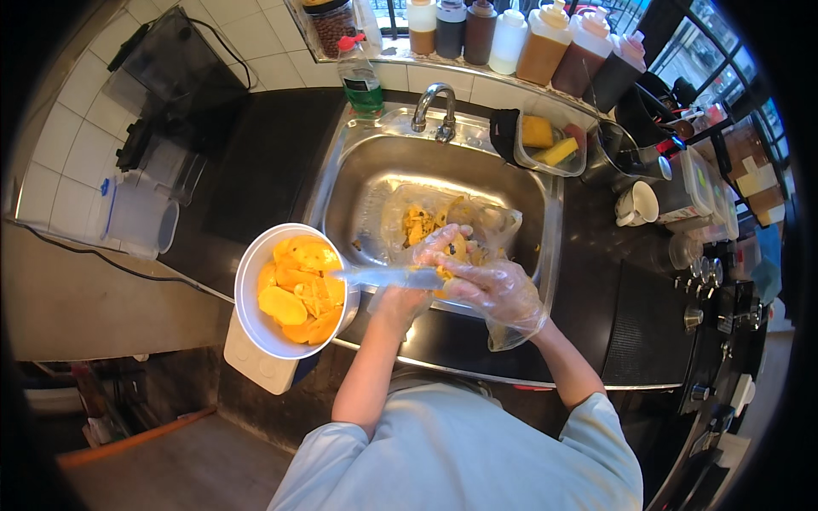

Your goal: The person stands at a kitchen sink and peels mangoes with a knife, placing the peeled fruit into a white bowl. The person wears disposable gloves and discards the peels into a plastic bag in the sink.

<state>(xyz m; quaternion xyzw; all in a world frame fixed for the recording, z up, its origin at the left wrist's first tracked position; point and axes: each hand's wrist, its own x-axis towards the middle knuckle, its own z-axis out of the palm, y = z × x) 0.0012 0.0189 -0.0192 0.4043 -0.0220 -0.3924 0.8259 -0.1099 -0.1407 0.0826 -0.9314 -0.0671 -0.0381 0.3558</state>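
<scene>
My left hand [422,255], in a clear plastic glove, grips a yellow-orange fruit [456,248], probably a mango, with dark spots on its skin. In my gloved right hand [501,290] is a knife [390,277], its blurred blade pointing left across my left wrist. Both hands are over the front of a steel sink [370,160]. Beneath them lies a clear plastic bag [505,218] with orange peelings [418,222] in it. A white plastic tub [246,300] on the left holds cut orange fruit slices [284,305]; the blade's tip reaches its rim.
The tub rests on a pale lid-like surface [255,361]. Behind the sink are a faucet [434,105], green dish soap [361,86] and several sauce bottles [543,48]. To the right stand a sponge container [553,144], a mug [637,204] and a stove [716,332].
</scene>
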